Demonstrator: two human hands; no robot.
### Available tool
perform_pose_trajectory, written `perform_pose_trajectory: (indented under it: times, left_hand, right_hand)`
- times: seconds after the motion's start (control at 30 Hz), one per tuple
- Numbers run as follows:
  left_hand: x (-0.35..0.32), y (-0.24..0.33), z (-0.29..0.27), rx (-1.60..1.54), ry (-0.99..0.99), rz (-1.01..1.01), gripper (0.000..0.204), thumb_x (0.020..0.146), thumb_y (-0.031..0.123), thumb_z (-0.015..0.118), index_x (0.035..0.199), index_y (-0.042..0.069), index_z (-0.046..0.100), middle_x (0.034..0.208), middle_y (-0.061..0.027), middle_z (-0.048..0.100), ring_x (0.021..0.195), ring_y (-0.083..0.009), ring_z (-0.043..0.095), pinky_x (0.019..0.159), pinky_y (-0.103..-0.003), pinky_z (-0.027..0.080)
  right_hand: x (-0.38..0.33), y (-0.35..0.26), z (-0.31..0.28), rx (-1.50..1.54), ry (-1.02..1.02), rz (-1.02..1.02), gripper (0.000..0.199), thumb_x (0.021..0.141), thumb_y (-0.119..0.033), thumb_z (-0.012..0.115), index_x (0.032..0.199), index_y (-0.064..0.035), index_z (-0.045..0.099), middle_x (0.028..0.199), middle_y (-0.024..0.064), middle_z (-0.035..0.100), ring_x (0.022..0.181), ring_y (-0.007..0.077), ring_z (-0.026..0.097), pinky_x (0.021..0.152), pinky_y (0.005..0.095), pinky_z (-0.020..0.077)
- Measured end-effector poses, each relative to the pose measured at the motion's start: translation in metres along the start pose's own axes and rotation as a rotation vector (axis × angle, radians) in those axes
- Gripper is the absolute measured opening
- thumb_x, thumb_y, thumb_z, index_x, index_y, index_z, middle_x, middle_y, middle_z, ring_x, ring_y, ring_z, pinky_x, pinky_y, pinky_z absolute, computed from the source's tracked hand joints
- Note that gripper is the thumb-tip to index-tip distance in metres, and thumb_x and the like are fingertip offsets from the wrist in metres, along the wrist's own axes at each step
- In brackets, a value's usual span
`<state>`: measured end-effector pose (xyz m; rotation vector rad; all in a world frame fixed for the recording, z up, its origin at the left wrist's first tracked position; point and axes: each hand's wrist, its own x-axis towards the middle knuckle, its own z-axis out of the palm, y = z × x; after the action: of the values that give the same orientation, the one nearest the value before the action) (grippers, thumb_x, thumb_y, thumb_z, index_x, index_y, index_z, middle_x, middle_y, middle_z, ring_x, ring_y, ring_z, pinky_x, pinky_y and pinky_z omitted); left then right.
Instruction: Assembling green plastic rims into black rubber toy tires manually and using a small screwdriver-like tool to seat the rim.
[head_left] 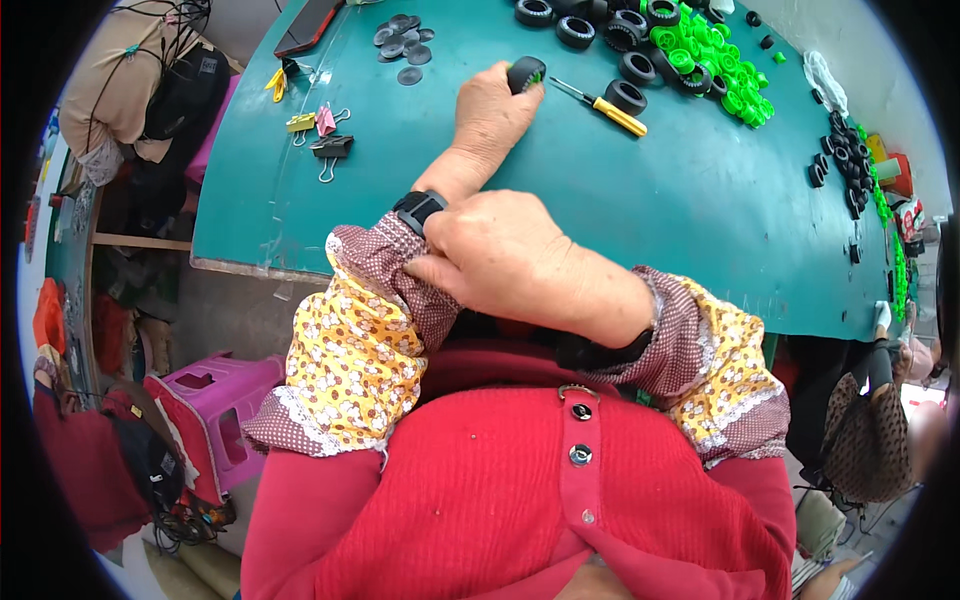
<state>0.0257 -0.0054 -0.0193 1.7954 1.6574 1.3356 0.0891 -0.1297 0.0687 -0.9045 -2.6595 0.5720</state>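
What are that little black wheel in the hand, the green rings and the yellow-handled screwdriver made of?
The black wheel in the left hand looks like matte rubber or soft plastic, dull with a treaded rim. The green rings look like glossy moulded plastic, bright and uniform. The screwdriver seems to have a shiny metal shaft and a smooth yellow plastic handle.

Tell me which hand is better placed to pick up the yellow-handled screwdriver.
Left, probably. The left hand is out on the green table, holding a small wheel close to the screwdriver. The right hand is back at the left sleeve cuff.
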Motion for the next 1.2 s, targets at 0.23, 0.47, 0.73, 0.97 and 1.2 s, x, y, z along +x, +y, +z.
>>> perform_pose_trajectory:
  times: [0.23,0.47,0.73,0.97,1.2]
  left_hand:
    - [-0.005,0.003,0.0,0.076,-0.016,0.185,0.023,0.07,0.024,0.064,0.079,0.004,0.058,0.065,-0.0144,0.059,0.059,-0.0289,0.057,0.054,-0.035,0.045]
    - [-0.009,0.011,-0.002,0.152,-0.088,0.228,0.018,0.07,0.019,0.063,0.078,0.004,0.055,0.066,-0.0142,0.059,0.061,-0.0307,0.058,0.054,-0.038,0.045]
    - [-0.018,0.023,-0.004,0.359,-0.183,0.361,0.026,0.062,0.015,0.069,0.078,0.007,0.051,0.071,-0.0088,0.058,0.07,-0.0261,0.057,0.058,-0.035,0.047]
    - [-0.021,0.021,0.008,0.452,-0.183,0.287,0.024,0.065,0.013,0.068,0.075,0.006,0.048,0.067,-0.0084,0.054,0.068,-0.0222,0.057,0.058,-0.032,0.047]
    - [-0.01,0.031,-0.032,-0.134,-0.583,-0.424,0.021,0.07,0.014,0.066,0.078,0.005,0.05,0.065,-0.0083,0.052,0.062,-0.0173,0.054,0.057,-0.029,0.045]
  right_hand:
    - [0.004,-0.009,-0.002,0.046,-0.154,0.141,0.032,0.073,-0.034,0.059,0.065,-0.0028,0.058,0.059,0.0146,0.057,0.057,0.0322,0.057,0.052,0.0398,0.0461]
    - [0.008,0.016,0.009,0.782,-0.082,0.269,0.015,0.071,-0.014,0.058,0.064,-0.001,0.054,0.054,0.0029,0.052,0.049,0.0109,0.048,0.045,0.0261,0.0381]
    - [0.025,0.028,0.014,1.696,0.057,0.46,0.011,0.073,-0.009,0.061,0.071,-0.0079,0.05,0.065,-0.0025,0.051,0.052,0.0052,0.044,0.045,0.0191,0.0352]
    - [0.034,0.033,0.016,2.103,0.185,0.325,0.034,0.082,-0.019,0.052,0.108,0.0027,0.048,0.097,0.0134,0.051,0.092,0.0207,0.05,0.08,0.0309,0.0413]
    - [0.009,0.036,-0.008,2.023,0.316,0.377,0.047,0.08,-0.022,0.05,0.113,0.0093,0.039,0.102,0.0202,0.05,0.098,0.0279,0.049,0.085,0.0374,0.04]
